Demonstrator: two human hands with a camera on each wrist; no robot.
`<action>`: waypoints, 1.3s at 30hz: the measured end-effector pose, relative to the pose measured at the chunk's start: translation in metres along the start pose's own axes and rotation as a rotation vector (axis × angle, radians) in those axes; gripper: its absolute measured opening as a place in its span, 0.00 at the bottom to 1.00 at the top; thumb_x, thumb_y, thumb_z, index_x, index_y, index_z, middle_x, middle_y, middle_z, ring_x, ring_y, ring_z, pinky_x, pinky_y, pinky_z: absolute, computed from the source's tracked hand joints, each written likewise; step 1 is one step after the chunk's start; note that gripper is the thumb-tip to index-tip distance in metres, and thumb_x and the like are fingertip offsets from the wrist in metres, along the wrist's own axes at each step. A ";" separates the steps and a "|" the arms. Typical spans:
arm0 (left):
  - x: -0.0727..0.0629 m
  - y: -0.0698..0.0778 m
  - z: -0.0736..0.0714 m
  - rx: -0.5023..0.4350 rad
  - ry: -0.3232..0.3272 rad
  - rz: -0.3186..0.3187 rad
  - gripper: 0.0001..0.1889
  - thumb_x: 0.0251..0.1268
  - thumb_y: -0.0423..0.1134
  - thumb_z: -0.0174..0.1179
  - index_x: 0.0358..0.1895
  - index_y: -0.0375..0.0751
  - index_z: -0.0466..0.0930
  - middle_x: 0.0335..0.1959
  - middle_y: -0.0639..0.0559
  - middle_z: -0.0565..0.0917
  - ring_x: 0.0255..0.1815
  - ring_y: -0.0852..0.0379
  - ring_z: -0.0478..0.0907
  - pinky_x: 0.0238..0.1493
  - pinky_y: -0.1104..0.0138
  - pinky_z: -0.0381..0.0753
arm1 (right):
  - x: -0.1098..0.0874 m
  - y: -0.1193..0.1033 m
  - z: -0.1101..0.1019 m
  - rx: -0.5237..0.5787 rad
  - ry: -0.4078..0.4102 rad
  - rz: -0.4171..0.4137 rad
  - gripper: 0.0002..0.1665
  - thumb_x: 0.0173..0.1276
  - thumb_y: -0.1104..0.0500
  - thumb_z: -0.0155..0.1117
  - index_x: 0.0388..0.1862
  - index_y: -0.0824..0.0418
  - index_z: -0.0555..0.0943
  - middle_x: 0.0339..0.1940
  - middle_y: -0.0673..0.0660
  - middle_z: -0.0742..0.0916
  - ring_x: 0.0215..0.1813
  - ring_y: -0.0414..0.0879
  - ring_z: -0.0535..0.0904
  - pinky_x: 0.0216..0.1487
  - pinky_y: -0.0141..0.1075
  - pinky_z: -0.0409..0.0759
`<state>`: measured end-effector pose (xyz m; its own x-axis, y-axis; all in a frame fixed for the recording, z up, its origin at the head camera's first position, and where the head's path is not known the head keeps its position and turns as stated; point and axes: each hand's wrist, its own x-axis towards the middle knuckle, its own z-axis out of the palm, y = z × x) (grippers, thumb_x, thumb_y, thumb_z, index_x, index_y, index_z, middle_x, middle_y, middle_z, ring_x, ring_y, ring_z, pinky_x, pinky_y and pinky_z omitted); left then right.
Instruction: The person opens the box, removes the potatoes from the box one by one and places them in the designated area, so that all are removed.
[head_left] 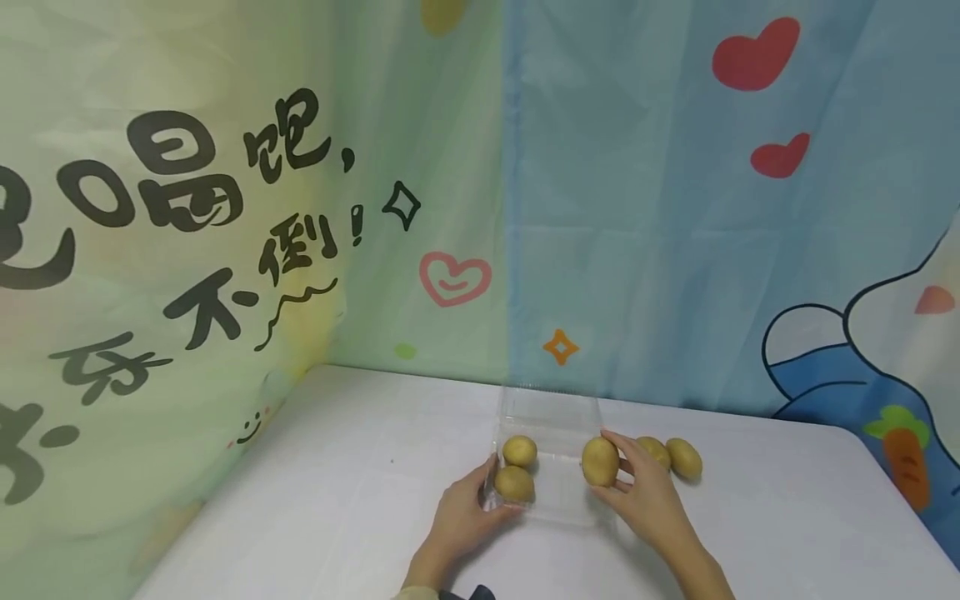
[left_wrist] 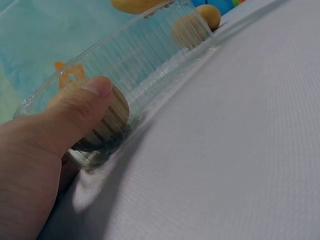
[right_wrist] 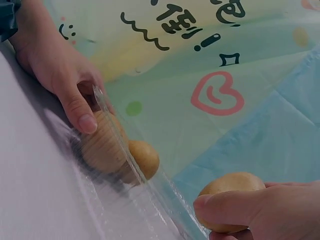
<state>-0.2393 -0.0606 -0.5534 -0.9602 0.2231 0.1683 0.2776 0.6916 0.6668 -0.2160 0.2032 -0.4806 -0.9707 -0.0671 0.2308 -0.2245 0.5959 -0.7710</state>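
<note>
A clear plastic clamshell box (head_left: pixel 558 492) lies with its lid (head_left: pixel 551 408) folded back on the far side. Two potatoes, a nearer one (head_left: pixel 514 484) and a farther one (head_left: pixel 520 451), sit in its left end. My left hand (head_left: pixel 467 510) grips that end; in the left wrist view the thumb (left_wrist: pixel 82 107) presses the ribbed side wall. Over the right part of the box, my right hand (head_left: pixel 647 492) holds another potato (head_left: pixel 600 462) between thumb and fingers. The right wrist view shows this held potato (right_wrist: pixel 230 200) above the box rim.
Two more potatoes, one (head_left: pixel 654 452) partly behind my right hand and one (head_left: pixel 684 459) beside it, lie on the white table (head_left: pixel 360 467) right of the box. A printed curtain (head_left: pixel 637 250) hangs along the table's back edge and left side.
</note>
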 end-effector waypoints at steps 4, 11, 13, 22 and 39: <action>-0.001 -0.001 0.002 -0.007 -0.009 -0.008 0.50 0.47 0.72 0.60 0.69 0.41 0.64 0.65 0.46 0.75 0.63 0.47 0.74 0.63 0.55 0.76 | -0.003 0.005 -0.002 -0.009 0.000 0.010 0.43 0.47 0.71 0.75 0.64 0.63 0.68 0.58 0.65 0.76 0.53 0.66 0.80 0.42 0.35 0.87; -0.003 0.003 0.002 -0.036 -0.012 -0.004 0.49 0.47 0.69 0.63 0.69 0.40 0.65 0.64 0.46 0.75 0.63 0.46 0.74 0.63 0.55 0.76 | -0.007 0.005 -0.006 0.001 -0.010 0.021 0.43 0.47 0.72 0.75 0.63 0.64 0.69 0.54 0.64 0.76 0.53 0.66 0.80 0.42 0.34 0.87; -0.002 0.003 0.002 -0.032 -0.012 -0.001 0.49 0.47 0.70 0.62 0.69 0.40 0.64 0.65 0.46 0.75 0.63 0.47 0.74 0.63 0.55 0.76 | -0.007 0.006 -0.007 0.000 -0.014 0.033 0.43 0.48 0.72 0.75 0.64 0.63 0.68 0.55 0.64 0.76 0.53 0.66 0.80 0.42 0.34 0.87; 0.000 -0.001 0.003 -0.006 -0.006 0.004 0.50 0.46 0.71 0.61 0.69 0.41 0.64 0.65 0.47 0.75 0.63 0.47 0.75 0.63 0.55 0.76 | -0.005 0.008 -0.011 -0.020 -0.005 0.014 0.43 0.47 0.71 0.75 0.64 0.64 0.69 0.55 0.64 0.77 0.53 0.63 0.81 0.42 0.33 0.87; 0.001 -0.004 0.003 -0.016 -0.004 0.016 0.50 0.47 0.71 0.61 0.69 0.40 0.64 0.65 0.47 0.74 0.63 0.48 0.74 0.63 0.56 0.76 | -0.003 0.012 -0.026 -0.075 0.009 -0.033 0.44 0.47 0.70 0.76 0.64 0.65 0.68 0.55 0.65 0.76 0.50 0.61 0.81 0.41 0.35 0.87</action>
<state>-0.2414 -0.0611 -0.5575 -0.9556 0.2363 0.1762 0.2919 0.6766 0.6760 -0.2132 0.2315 -0.4752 -0.9619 -0.0807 0.2613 -0.2493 0.6516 -0.7164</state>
